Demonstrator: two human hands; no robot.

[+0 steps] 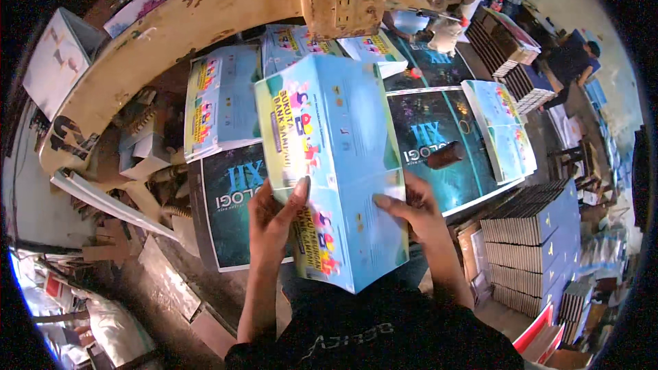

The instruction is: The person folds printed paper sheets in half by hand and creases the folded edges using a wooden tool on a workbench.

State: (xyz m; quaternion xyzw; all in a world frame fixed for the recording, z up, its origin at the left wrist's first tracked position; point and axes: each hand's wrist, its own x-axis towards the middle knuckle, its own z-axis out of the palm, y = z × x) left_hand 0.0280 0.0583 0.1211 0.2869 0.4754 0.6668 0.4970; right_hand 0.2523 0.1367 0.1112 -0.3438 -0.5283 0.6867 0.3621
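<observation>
Left hand (pixel 275 218) and right hand (pixel 415 212) pinch a creased printed sheet (pixel 358 130) by its sides.
Fingertips behind it are hidden; dark posters (pixel 445 188) below are partly covered.

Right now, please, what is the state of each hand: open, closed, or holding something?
Left hand: closed, holding the creased blue-and-yellow print, thumb in front.
Right hand: closed, holding the same print by its right side.

Worktable (pixel 203 223) with blue-and-yellow paper stacks (pixel 229 99) and dark teal printed sheets (pixel 473 171)
</observation>
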